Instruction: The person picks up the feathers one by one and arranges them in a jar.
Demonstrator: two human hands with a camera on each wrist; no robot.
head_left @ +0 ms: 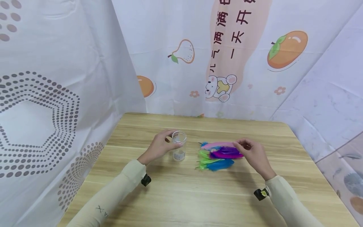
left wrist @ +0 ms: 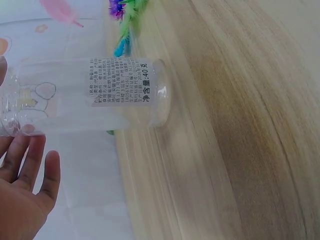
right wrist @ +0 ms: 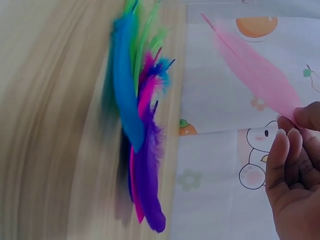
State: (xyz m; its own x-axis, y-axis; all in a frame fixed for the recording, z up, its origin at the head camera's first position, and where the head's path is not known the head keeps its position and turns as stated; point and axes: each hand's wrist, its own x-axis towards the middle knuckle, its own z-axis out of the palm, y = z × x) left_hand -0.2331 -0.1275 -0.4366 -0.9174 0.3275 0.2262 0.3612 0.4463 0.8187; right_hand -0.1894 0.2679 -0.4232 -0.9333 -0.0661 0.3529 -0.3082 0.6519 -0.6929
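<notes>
A clear plastic jar (head_left: 179, 148) stands upright on the table, its printed label (left wrist: 120, 81) low on the side in the left wrist view. My left hand (head_left: 162, 145) grips the jar near its rim, thumb in front and fingers behind. With thumb and fingertips, my right hand (head_left: 253, 154) pinches one end of a pink feather (right wrist: 257, 75), raised above the other feathers. Below it lies a loose pile of feathers: blue (right wrist: 123, 80), purple (right wrist: 148, 175), magenta and lime green (head_left: 203, 154), their quills mostly pointing left toward the jar.
The wood-grain table (head_left: 181, 195) ends at a white printed curtain (head_left: 164, 78) behind it, with more curtains along both sides. Black wrist cameras (head_left: 146, 180) are strapped at both cuffs.
</notes>
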